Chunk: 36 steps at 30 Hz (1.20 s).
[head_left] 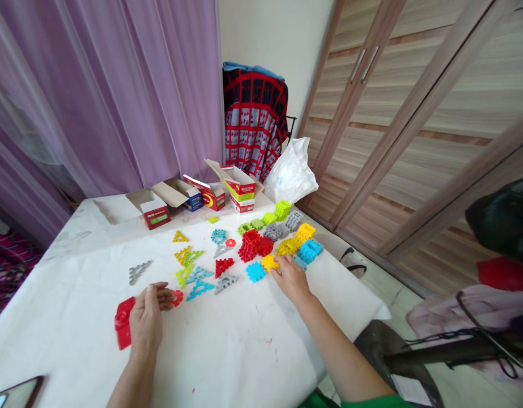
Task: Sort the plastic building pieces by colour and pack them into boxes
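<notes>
My left hand (147,317) rests on the white table (227,351), its fingers curled around a flat red plastic piece (123,328); a small red gear-like piece (177,297) lies at its fingertips. My right hand (289,276) reaches out to the right, and its fingers pinch a yellow toothed square block (269,263). A blue square block (255,272) lies just left of it. Red (253,246), yellow (294,241), blue (310,251), grey (280,229) and green (269,216) blocks are piled beyond that hand. Triangular pieces (199,277) in several colours lie between my hands.
Open cardboard boxes (193,195) stand along the table's far edge, with a white plastic bag (290,173) at the far right corner. A phone (15,392) lies at the near left corner. A wooden wardrobe (414,113) and a chair (414,351) are to the right.
</notes>
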Motion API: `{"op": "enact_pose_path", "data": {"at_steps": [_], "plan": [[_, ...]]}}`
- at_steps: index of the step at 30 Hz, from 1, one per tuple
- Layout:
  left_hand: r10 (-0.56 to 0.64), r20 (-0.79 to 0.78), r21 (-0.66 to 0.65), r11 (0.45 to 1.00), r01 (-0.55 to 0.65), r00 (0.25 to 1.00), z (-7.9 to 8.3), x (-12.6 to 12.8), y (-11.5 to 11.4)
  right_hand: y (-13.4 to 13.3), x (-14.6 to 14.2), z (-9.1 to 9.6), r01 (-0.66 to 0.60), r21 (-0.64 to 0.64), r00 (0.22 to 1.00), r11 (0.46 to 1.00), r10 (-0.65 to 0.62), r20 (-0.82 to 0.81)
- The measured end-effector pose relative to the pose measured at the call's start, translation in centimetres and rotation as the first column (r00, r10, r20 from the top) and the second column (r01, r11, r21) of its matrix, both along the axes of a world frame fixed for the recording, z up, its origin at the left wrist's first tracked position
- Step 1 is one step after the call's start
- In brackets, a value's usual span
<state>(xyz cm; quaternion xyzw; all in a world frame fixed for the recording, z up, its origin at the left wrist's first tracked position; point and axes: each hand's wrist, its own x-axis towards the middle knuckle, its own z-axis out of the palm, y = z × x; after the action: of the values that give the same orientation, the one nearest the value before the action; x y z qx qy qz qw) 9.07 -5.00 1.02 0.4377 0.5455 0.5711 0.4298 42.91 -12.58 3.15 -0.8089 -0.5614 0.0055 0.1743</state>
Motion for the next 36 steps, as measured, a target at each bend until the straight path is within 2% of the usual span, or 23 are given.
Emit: {"op": "enact_pose_path", "data": {"at_steps": [3,13,17,21,24,28,32,36], "plan": [[-0.001,0.014,0.012,1.000,0.000,1.000,-0.2,-0.1,-0.1,0.0,-0.6,0.0,0.015,-0.042,1.000,0.999,-0.015,0.013],[-0.001,0.034,0.023,1.000,0.000,0.999,0.2,0.1,-0.3,0.2,-0.4,-0.4,0.019,0.021,1.000,1.000,-0.019,0.019],[0.011,0.061,0.020,1.000,-0.012,0.998,0.5,0.3,-0.5,0.2,-0.8,0.4,-0.077,0.156,0.996,0.985,0.081,-0.021],[0.023,0.071,0.015,1.000,-0.024,0.997,0.8,0.3,-0.7,1.0,-3.2,2.3,-0.247,0.263,0.960,0.932,0.272,-0.063],[0.026,0.076,0.017,0.999,-0.027,0.997,0.9,0.4,-0.7,2.6,-6.5,3.7,-0.383,0.200,0.911,0.902,0.404,-0.080],[0.026,0.100,0.007,1.000,-0.027,0.995,0.8,0.4,-0.7,6.3,-11.6,4.6,-0.526,0.044,0.848,0.850,0.527,-0.057],[0.025,0.112,0.003,1.000,-0.025,0.993,0.8,0.5,-0.6,11.0,-16.3,4.5,-0.519,-0.126,0.850,0.845,0.526,0.026],[0.020,0.119,0.003,1.000,-0.021,0.993,0.7,0.5,-0.5,15.0,-19.8,4.1,-0.448,-0.222,0.880,0.866,0.471,0.061]]}}
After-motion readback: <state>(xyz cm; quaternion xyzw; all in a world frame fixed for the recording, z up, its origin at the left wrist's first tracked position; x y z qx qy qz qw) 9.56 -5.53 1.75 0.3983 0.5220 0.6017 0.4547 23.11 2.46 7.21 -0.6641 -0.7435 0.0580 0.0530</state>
